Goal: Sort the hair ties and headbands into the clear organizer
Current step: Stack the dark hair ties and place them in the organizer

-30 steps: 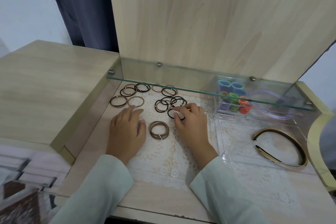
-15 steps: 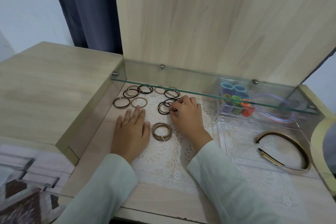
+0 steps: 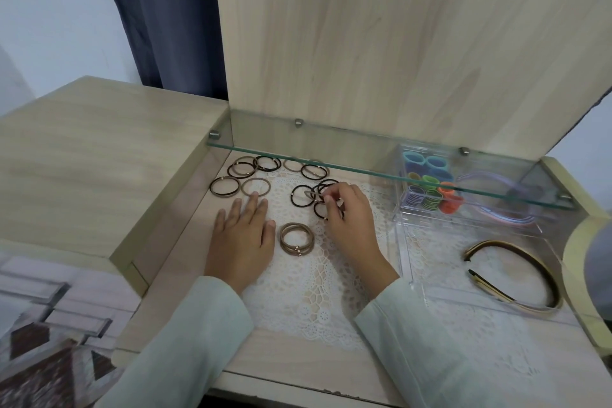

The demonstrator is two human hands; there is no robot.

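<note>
Fingers (image 3: 253, 205) of the left hand (image 3: 243, 238) lie straight and slightly apart, palm down on the counter (image 3: 185, 258) at the edge of the lace mat (image 3: 318, 295). The middle fingertip sits just beside a pale ring among the loose hair ties (image 3: 224, 186) scattered under the glass shelf (image 3: 364, 172). Between the two hands rests a stack of tan ties (image 3: 297, 238), flat on the mat. The right hand (image 3: 351, 222) has its fingers curled, thumb and forefinger pinching a tan hair tie (image 3: 311, 194) raised above the dark ties beneath it. Further right stands the clear organizer (image 3: 404, 255). Its rear compartments hold coloured coil ties (image 3: 430, 190), and a gold-and-black headband (image 3: 516, 270) lies in the front compartment.
</note>
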